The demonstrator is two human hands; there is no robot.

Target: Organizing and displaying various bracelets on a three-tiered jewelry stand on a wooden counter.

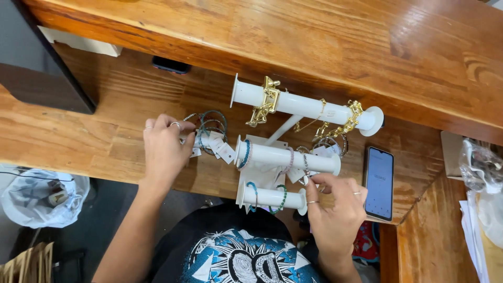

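A white three-tier bracelet stand rests on a wooden desk. Its top bar carries gold chain bracelets, while the middle and bottom bars carry beaded bracelets with white tags. My left hand is closed around a bunch of tagged bead bracelets to the left of the stand. At the right end of the middle bar, my right hand pinches a thin bracelet between thumb and finger.
A black phone lies on the desk right of the stand. A higher wooden shelf runs across the back. A plastic bag sits on the floor at left; more bags sit at the right edge.
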